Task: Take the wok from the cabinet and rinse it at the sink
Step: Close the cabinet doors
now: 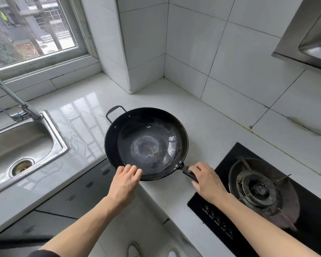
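A black wok (146,142) rests on the white counter corner, its loop handle pointing away from me and its long handle toward the stove. The inside looks wet, with a pale patch at the bottom. My left hand (125,179) grips the near rim, fingers curled over the edge. My right hand (206,178) is wrapped around the long black handle. The steel sink (58,143) lies to the left, with its faucet (17,101) at the back.
A black gas hob (258,184) with a burner sits at the right. A range hood (311,32) hangs at the upper right. Tiled walls form the corner behind the wok. Water streaks lie on the counter (82,125) beside the sink. Grey cabinet fronts are below.
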